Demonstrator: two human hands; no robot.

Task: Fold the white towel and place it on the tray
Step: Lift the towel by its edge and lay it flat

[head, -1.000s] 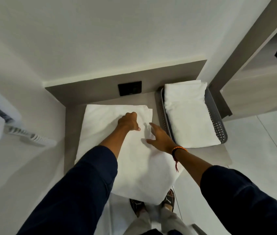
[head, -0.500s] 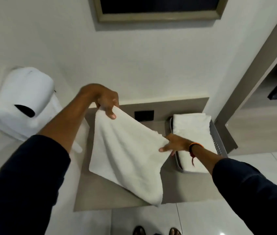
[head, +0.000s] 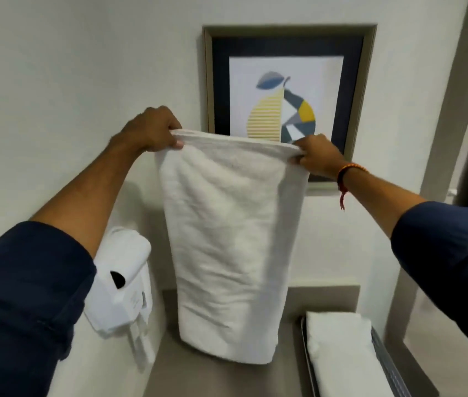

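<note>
The white towel (head: 231, 242) hangs doubled over in front of me, its top edge stretched level and its folded bottom just above the grey-brown counter (head: 212, 376). My left hand (head: 152, 130) pinches the top left corner and my right hand (head: 317, 156) pinches the top right corner. The grey perforated tray (head: 390, 368) stands at the lower right of the counter with another folded white towel (head: 341, 353) lying in it.
A white wall-mounted hair dryer (head: 121, 285) sticks out at the left of the counter. A framed picture of a pear (head: 287, 81) hangs on the wall behind the towel. A beige wall corner (head: 439, 167) rises at the right.
The towel lay flat on the counter a second ago. Both hands have lifted it by its top corners to chest height, and my view has tilted up toward the wall.
</note>
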